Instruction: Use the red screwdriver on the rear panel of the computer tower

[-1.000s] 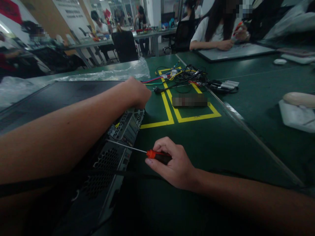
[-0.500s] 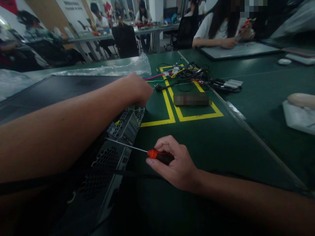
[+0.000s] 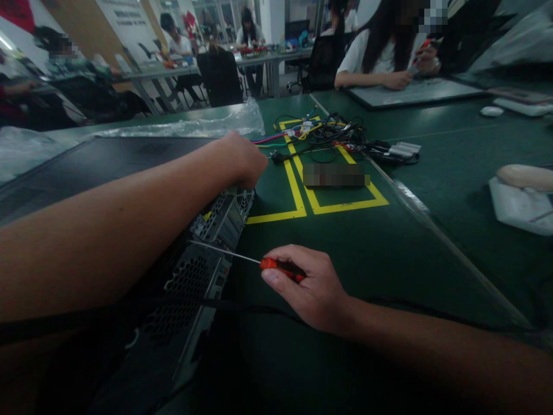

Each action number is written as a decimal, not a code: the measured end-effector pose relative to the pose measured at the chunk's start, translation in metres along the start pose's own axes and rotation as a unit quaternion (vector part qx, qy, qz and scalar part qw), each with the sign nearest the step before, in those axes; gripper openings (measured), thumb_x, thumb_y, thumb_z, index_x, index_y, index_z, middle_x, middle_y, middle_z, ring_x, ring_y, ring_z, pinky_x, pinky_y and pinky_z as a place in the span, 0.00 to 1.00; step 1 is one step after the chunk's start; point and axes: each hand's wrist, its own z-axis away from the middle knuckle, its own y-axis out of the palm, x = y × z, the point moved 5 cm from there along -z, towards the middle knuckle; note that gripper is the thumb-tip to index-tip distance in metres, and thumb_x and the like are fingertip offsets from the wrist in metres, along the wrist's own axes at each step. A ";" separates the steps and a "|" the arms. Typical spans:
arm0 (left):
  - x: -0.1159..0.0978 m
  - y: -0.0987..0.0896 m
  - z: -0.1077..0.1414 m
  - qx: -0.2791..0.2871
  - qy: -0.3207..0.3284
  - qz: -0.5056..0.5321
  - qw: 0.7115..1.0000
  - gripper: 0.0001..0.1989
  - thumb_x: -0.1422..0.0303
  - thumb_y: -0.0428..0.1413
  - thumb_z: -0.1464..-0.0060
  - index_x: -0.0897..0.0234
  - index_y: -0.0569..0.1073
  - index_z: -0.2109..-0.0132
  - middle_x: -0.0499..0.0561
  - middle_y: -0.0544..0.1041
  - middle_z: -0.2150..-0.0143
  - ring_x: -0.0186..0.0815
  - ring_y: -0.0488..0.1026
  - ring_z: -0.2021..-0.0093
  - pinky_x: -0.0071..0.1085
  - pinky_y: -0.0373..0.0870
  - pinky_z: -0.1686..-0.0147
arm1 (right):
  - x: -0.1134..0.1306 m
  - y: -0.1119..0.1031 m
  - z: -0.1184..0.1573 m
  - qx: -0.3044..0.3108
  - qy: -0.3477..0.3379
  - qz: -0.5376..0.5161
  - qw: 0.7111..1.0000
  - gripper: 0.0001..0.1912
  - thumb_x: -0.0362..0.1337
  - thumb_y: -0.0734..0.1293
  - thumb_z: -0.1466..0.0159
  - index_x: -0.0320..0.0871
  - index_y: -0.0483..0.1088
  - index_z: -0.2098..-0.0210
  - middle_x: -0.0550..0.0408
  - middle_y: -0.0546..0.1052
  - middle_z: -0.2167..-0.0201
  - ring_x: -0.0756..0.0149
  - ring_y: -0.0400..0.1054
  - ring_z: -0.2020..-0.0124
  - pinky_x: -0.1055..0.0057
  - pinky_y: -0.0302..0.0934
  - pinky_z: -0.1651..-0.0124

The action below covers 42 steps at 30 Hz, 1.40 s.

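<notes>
A dark computer case [image 3: 190,276] lies on the left, its rear panel with honeycomb vents, ports and a round fan grille facing me. My right hand [image 3: 313,285] is closed around the red and black handle of a screwdriver [image 3: 283,269]. The long thin shaft points left, its tip at the rear edge of the case, where the exact contact point is too dark to make out. Across the case reaches my left arm, and my left hand [image 3: 246,160] is curled over the far rear corner, above the fan grille. Its fingertips are mostly hidden.
Bundled cables [image 3: 337,129] with a black plug lie beyond the case, near a blurred-out dark block [image 3: 336,175] inside yellow tape. Clear plastic wrap [image 3: 233,120] is behind the case. A white object [image 3: 518,202] sits right. Across the table, a person [image 3: 389,63] works over a flat panel.
My right fingers have shifted around the screwdriver handle, which appears turned, with its shaft still at the case. The left hand keeps its place. The view has moved slightly.
</notes>
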 end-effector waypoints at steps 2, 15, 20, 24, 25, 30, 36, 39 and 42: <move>0.001 0.000 -0.001 -0.007 -0.009 0.025 1.000 0.24 0.69 0.60 0.51 0.59 0.80 0.45 0.59 0.80 0.47 0.54 0.71 0.42 0.52 0.61 0.41 | 0.001 0.001 0.001 0.004 -0.006 -0.002 1.000 0.05 0.35 0.68 0.32 0.40 0.74 0.59 0.56 0.78 0.68 0.70 0.70 0.69 0.72 0.63 0.65; 0.004 0.004 -0.008 -0.009 -0.025 0.022 0.999 0.23 0.68 0.60 0.52 0.58 0.80 0.47 0.57 0.81 0.48 0.51 0.71 0.44 0.50 0.61 0.42 | -0.004 0.005 0.004 -0.017 0.037 -0.044 0.998 0.10 0.34 0.72 0.38 0.44 0.67 0.60 0.61 0.73 0.72 0.71 0.68 0.74 0.74 0.62 0.70; 0.001 0.003 -0.005 -0.007 0.009 -0.036 0.999 0.21 0.66 0.57 0.48 0.63 0.79 0.47 0.59 0.81 0.48 0.49 0.73 0.49 0.50 0.65 0.46 | -0.004 0.005 0.004 -0.008 0.044 -0.039 0.998 0.09 0.35 0.72 0.37 0.44 0.68 0.61 0.61 0.74 0.72 0.72 0.67 0.75 0.74 0.61 0.71; 0.001 0.003 0.000 -0.009 0.016 -0.036 0.999 0.21 0.64 0.56 0.46 0.66 0.78 0.46 0.58 0.81 0.48 0.48 0.71 0.49 0.51 0.65 0.45 | -0.004 0.005 0.005 -0.006 0.043 -0.039 0.998 0.09 0.36 0.72 0.37 0.43 0.68 0.60 0.59 0.74 0.71 0.72 0.67 0.74 0.74 0.61 0.71; 0.001 0.003 0.001 -0.013 0.013 -0.029 0.999 0.22 0.64 0.56 0.46 0.63 0.78 0.46 0.56 0.81 0.48 0.47 0.71 0.48 0.51 0.64 0.44 | -0.004 0.005 0.005 -0.006 0.042 -0.039 0.998 0.09 0.36 0.72 0.37 0.43 0.68 0.60 0.59 0.74 0.70 0.72 0.67 0.74 0.74 0.61 0.71; 0.000 0.001 -0.001 -0.009 0.014 -0.051 0.999 0.22 0.65 0.56 0.48 0.59 0.79 0.46 0.57 0.81 0.48 0.49 0.72 0.48 0.48 0.66 0.48 | -0.004 0.005 0.004 -0.005 0.049 -0.033 0.998 0.09 0.36 0.72 0.37 0.43 0.68 0.61 0.60 0.74 0.71 0.72 0.66 0.74 0.74 0.61 0.71; -0.001 -0.001 -0.001 0.000 0.010 -0.037 0.999 0.23 0.66 0.57 0.50 0.59 0.80 0.47 0.60 0.80 0.48 0.52 0.72 0.47 0.48 0.65 0.48 | -0.003 0.004 0.004 0.000 0.047 -0.032 0.998 0.08 0.36 0.72 0.37 0.43 0.69 0.61 0.60 0.73 0.71 0.73 0.64 0.75 0.75 0.59 0.72; -0.001 0.000 -0.001 -0.003 0.018 -0.037 0.999 0.23 0.67 0.56 0.50 0.60 0.80 0.46 0.62 0.80 0.48 0.53 0.73 0.47 0.50 0.66 0.48 | -0.003 0.003 0.004 -0.003 0.043 -0.027 0.999 0.08 0.37 0.71 0.37 0.43 0.69 0.61 0.60 0.73 0.70 0.72 0.64 0.75 0.75 0.59 0.71; -0.001 0.000 -0.002 -0.005 0.024 -0.049 0.998 0.23 0.66 0.55 0.48 0.60 0.79 0.46 0.62 0.80 0.49 0.51 0.74 0.49 0.49 0.67 0.49 | -0.002 0.002 0.003 -0.002 0.046 -0.020 0.999 0.08 0.37 0.71 0.37 0.43 0.69 0.60 0.59 0.73 0.70 0.72 0.65 0.74 0.74 0.60 0.70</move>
